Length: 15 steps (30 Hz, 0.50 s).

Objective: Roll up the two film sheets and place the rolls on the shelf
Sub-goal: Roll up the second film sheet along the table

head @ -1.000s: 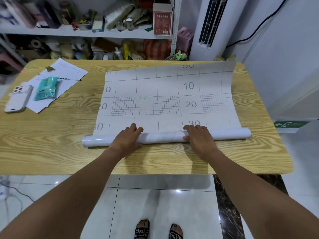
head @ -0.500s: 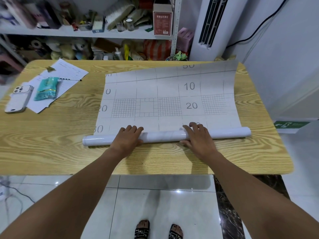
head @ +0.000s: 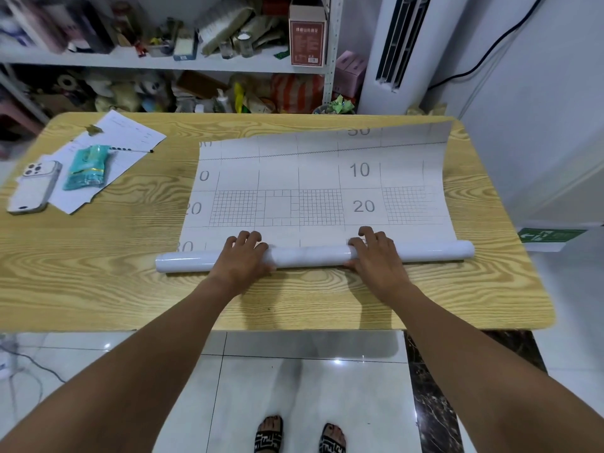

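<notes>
White film sheet (head: 320, 178) — grey grid, wood-grain table (head: 98, 276)

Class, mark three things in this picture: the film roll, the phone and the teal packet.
film roll (head: 310, 256), head view, middle of the rolled tube.
phone (head: 34, 188), head view, centre of its white back.
teal packet (head: 86, 166), head view, middle of the wrapper.

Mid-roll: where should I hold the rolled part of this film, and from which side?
Hold the roll either side of its middle, from the near side, fingers over the top, as the left hand and right hand do. It is long and thin; the flat sheet joins its far side.
</notes>
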Each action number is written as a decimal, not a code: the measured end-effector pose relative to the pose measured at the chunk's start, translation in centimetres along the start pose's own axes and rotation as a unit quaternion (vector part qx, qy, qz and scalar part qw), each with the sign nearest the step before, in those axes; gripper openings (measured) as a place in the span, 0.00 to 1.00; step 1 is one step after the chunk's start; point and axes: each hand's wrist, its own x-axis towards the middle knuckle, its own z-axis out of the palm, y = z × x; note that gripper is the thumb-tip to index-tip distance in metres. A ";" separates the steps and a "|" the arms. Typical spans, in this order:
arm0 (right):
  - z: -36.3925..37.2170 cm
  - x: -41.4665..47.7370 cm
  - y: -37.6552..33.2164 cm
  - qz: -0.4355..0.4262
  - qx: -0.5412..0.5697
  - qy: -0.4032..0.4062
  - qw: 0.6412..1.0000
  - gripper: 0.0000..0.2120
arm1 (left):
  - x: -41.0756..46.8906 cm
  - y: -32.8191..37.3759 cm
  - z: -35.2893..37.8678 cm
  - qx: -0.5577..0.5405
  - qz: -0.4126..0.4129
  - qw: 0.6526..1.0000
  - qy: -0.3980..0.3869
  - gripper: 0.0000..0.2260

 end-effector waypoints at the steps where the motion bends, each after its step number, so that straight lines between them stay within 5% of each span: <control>1: 0.0 0.0 0.0 -0.002 0.000 -0.005 1.000 0.17 | 0.0 0.0 0.0 -0.015 -0.005 1.000 0.002 0.23; 15: -0.2 -0.1 -0.6 0.003 0.060 -0.011 0.998 0.14 | 0.0 -0.6 0.6 0.006 0.003 1.000 0.029 0.20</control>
